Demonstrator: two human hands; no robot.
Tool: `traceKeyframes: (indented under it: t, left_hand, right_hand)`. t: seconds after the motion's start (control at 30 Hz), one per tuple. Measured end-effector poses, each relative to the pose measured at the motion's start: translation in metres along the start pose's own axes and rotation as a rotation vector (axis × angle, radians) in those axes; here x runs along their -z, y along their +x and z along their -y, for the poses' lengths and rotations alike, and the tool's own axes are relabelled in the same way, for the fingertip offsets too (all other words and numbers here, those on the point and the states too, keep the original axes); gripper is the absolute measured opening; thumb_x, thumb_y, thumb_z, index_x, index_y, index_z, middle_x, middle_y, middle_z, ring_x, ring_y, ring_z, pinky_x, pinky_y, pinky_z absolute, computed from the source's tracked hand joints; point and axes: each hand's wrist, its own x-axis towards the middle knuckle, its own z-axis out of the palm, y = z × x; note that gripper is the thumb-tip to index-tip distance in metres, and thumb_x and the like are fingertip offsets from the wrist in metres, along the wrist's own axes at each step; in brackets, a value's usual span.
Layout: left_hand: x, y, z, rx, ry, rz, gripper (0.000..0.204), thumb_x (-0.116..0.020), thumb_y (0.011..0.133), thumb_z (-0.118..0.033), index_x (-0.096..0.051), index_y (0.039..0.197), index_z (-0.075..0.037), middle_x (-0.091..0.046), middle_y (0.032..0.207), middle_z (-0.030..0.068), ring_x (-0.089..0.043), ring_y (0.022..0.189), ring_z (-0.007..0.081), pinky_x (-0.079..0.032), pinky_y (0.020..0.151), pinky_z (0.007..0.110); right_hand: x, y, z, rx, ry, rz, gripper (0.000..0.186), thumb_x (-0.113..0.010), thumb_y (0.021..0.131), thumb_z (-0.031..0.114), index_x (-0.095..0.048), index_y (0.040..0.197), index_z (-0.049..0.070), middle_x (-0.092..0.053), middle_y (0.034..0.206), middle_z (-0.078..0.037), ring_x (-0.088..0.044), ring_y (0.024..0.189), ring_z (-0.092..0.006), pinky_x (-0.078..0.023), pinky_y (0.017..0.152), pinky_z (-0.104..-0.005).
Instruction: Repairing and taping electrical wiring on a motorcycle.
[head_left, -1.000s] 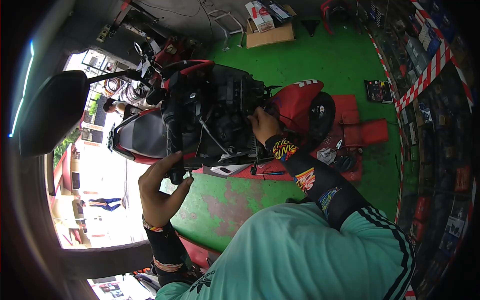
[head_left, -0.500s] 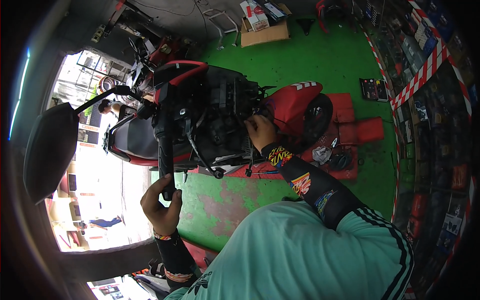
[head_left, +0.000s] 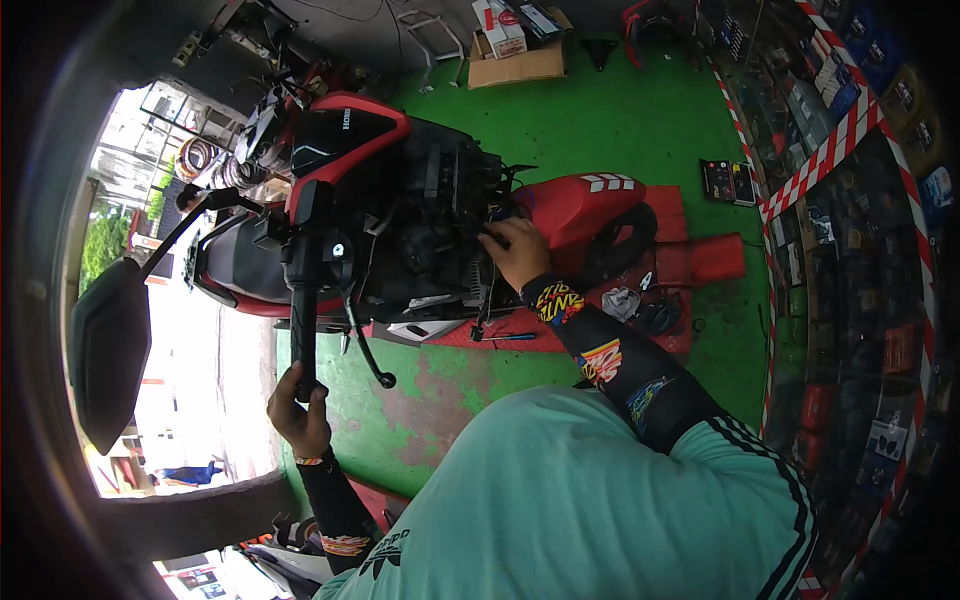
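Head view: hands (head_left: 520,254) at motorcycle (head_left: 428,225)

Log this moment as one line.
left hand: holding handlebar grip end | right hand: at motorcycle engine, contact unclear | nearby: handlebar lever, black mirror

From my remote post I see a red-and-black motorcycle (head_left: 425,215) stretching across the scene, seat (head_left: 245,262) to the left, red fender (head_left: 585,208) to the right. Its black handlebar grip (head_left: 308,335) points toward the near side; the ball-tipped black lever (head_left: 357,335) slants out on its right. Between grip and fender, I find exposed dark mechanical parts (head_left: 440,245), too shadowed to separate.
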Motion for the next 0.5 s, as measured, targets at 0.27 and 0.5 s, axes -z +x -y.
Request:
traceKeyframes:
  t: [0.27, 0.5]
  left_hand:
    - [0.017, -0.028, 0.039, 0.176, -0.114, -0.045, 0.046, -0.058, 0.099, -0.010, -0.053, 0.142, 0.004, -0.067, 0.087, 0.0094, -0.063, 0.076, 0.0165, -0.050, 0.073, 0.030]
    - [0.030, -0.049, 0.080, 0.263, -0.116, -0.042, 0.047, -0.050, 0.104, -0.011, -0.047, 0.149, 0.001, -0.065, 0.093, 0.0098, -0.063, 0.078, 0.0155, -0.051, 0.077, 0.032]
  right_hand:
    - [0.045, 0.000, 0.014, -0.051, 0.047, 0.042, 0.019, -0.075, 0.088, 0.020, -0.075, 0.096, 0.003, -0.071, 0.090, -0.012, -0.068, 0.086, -0.0307, -0.053, 0.078, -0.0396]
    - [0.207, -0.120, -0.057, -0.572, 0.187, -0.217, 0.029, -0.065, 0.102, 0.026, -0.071, 0.109, -0.001, -0.067, 0.083, 0.000, -0.061, 0.072, -0.0090, -0.050, 0.068, -0.0274]
